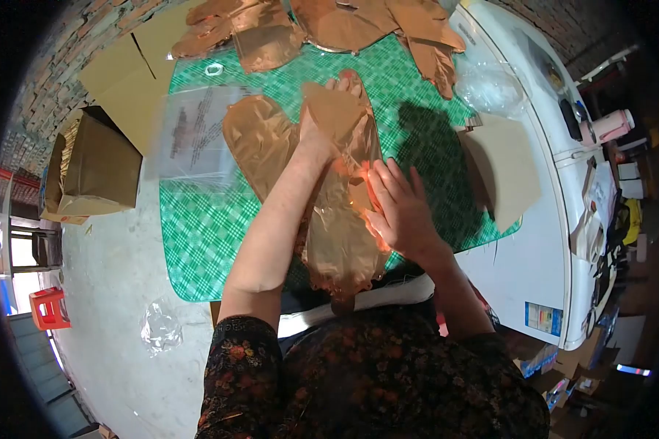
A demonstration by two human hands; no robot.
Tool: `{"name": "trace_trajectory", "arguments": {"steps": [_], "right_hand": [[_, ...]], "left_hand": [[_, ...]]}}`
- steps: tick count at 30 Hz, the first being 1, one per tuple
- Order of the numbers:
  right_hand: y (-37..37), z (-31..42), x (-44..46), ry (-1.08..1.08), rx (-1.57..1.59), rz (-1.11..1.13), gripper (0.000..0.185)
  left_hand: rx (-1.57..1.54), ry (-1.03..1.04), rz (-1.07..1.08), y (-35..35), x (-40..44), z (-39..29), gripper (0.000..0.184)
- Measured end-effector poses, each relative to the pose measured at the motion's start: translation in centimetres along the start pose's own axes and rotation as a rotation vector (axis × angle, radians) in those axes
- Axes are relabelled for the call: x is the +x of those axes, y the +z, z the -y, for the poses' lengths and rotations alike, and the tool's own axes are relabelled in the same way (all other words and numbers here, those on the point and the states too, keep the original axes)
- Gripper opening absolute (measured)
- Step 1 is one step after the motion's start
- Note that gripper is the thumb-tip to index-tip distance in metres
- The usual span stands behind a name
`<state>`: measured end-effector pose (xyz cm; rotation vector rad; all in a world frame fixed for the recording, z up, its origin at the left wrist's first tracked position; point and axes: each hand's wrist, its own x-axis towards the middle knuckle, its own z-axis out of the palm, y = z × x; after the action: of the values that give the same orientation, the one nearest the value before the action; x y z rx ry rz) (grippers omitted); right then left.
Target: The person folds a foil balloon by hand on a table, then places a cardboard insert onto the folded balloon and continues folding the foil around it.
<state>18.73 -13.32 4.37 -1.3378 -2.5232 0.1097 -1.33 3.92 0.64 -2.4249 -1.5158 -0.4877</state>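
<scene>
The copper-coloured foil piece (343,245) lies mid-bench (198,252), on green checked covering; the left hand (344,87), at twelve o'clock, is partly foil-covered, so its grip I cannot tell. The right hand (400,206), at three, is spread, gripping nothing; light, flat pressure should prevent creases. White refrigerator (538,223) stands at three, cardboard box (104,172) near ten

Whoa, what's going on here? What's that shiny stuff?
A person is handling a crinkly, copper-coloured foil piece on a green checked tabletop. The left hand is partly covered by the foil, with fingertips showing at the far end. The right hand is at the foil's right edge, its fingers stretched out. More foil pieces lie along the far edge.
</scene>
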Motion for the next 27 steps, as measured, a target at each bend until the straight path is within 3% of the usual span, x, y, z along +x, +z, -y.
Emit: {"name": "trace_trajectory", "arguments": {"steps": [2, 4, 7, 10, 12, 14, 17, 21, 25, 27], "right_hand": [[-0.8, 0.0, 0.3, -0.032, 0.03, 0.007, 0.06], [-1.5, -0.4, 0.9, -0.119, -0.041, 0.008, 0.049], [0.8, -2.9, 2.4, -0.056, 0.413, -0.156, 0.036], [2.1, -5.4, 4.6, -0.093, 0.37, -0.316, 0.036], [3.6, -7.9, 5.9, -0.12, 0.286, -0.395, 0.043], [3.1, -8.2, 7.4, -0.039, 0.165, -0.314, 0.045], [3.6, -8.3, 8.4, -0.029, -0.009, -0.227, 0.049], [3.1, -6.9, 8.8, -0.035, -0.097, -0.131, 0.057], [3.8, -7.1, 8.6, -0.051, -0.151, -0.121, 0.06], [4.0, -7.1, 8.5, -0.056, -0.15, -0.125, 0.061]], "left_hand": [[0.037, -0.012, 0.139, 0.6, 0.6, 0.1, 0.082], [0.141, 0.049, 0.141, -1.0, 0.7, -0.4, 0.077], [0.184, 0.037, 0.149, -2.4, 0.5, -0.8, 0.079], [0.183, 0.009, 0.321, -3.6, 0.9, -1.1, 0.076], [0.17, 0.016, 0.317, -3.4, 0.7, -1.0, 0.074], [0.139, 0.042, 0.142, -1.5, -0.3, -0.5, 0.074], [0.126, -0.006, 0.607, -5.3, 2.9, -1.1, 0.077], [0.082, -0.067, 0.418, -3.3, 1.5, -0.7, 0.08], [0.077, 0.041, 0.167, -0.4, -0.3, 0.4, 0.079], [0.053, 0.043, 0.145, 0.9, -0.6, 0.7, 0.078]]}}
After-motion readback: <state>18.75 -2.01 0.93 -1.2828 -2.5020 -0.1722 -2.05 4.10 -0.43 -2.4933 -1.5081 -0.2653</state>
